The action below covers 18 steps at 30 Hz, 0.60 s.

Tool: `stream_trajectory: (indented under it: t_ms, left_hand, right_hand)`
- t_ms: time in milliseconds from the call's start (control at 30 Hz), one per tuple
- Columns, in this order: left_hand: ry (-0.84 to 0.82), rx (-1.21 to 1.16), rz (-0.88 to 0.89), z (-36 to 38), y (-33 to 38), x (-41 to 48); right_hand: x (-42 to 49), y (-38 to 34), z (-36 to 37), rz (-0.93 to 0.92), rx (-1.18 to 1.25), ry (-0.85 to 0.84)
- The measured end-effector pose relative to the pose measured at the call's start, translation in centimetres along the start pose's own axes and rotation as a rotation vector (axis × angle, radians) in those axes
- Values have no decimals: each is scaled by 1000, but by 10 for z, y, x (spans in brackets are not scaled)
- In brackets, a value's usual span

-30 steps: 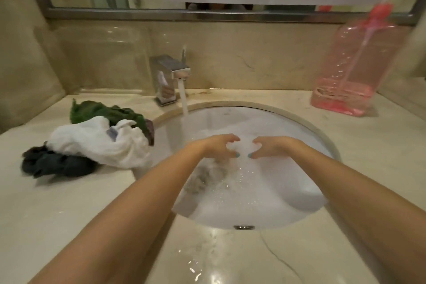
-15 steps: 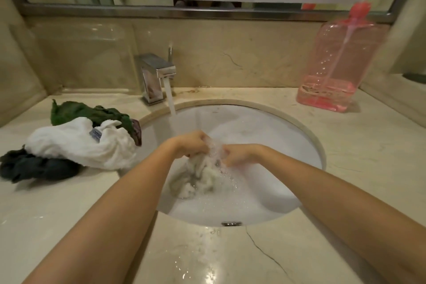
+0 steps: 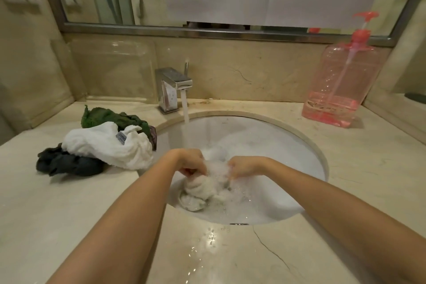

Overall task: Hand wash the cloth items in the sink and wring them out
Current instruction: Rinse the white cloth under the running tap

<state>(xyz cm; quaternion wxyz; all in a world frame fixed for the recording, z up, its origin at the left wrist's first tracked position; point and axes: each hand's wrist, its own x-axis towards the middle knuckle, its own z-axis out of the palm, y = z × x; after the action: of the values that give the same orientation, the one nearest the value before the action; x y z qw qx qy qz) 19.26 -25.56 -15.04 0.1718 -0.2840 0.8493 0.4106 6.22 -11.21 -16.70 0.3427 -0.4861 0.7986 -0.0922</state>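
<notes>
A wet, pale grey-white cloth (image 3: 198,191) lies bunched in the sudsy water of the white oval sink (image 3: 288,140). My left hand (image 3: 192,161) grips the cloth's upper left part with curled fingers. My right hand (image 3: 244,166) grips its right part, close beside the left, with foam between them. On the counter left of the sink sits a pile: a white cloth (image 3: 106,145) on top, a green cloth (image 3: 108,116) behind it, a dark grey cloth (image 3: 66,163) in front.
The chrome tap (image 3: 173,86) at the sink's back left runs a stream of water (image 3: 185,120) into the basin. A pink pump bottle (image 3: 341,85) stands at the back right of the marble counter (image 3: 368,168). A mirror spans the wall above.
My hands went from lying on the foamy water with nothing held to gripping the wet cloth and lifting it partly out of the suds.
</notes>
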Motion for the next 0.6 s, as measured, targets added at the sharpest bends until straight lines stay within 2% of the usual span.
stream_trajectory:
  t_ms: [67, 167, 267, 400, 500, 600]
  left_hand:
    - [32, -111, 81, -5, 1, -5]
    - [147, -382, 240, -16, 3, -16]
    - [261, -620, 376, -28, 10, -29]
    - [300, -854, 548, -39, 15, -30]
    - [357, -983, 529, -41, 5, -24]
    - [447, -1010, 367, -40, -10, -11]
  right_hand:
    - [-6, 1, -12, -102, 219, 112]
    - [-14, -6, -32, -246, 517, 168]
    - [-11, -28, -41, -378, 523, 238]
    - [-10, -57, -49, -449, 673, 329]
    - [-4, -65, -53, -439, 718, 386]
    - [9, -71, -45, -347, 626, 388]
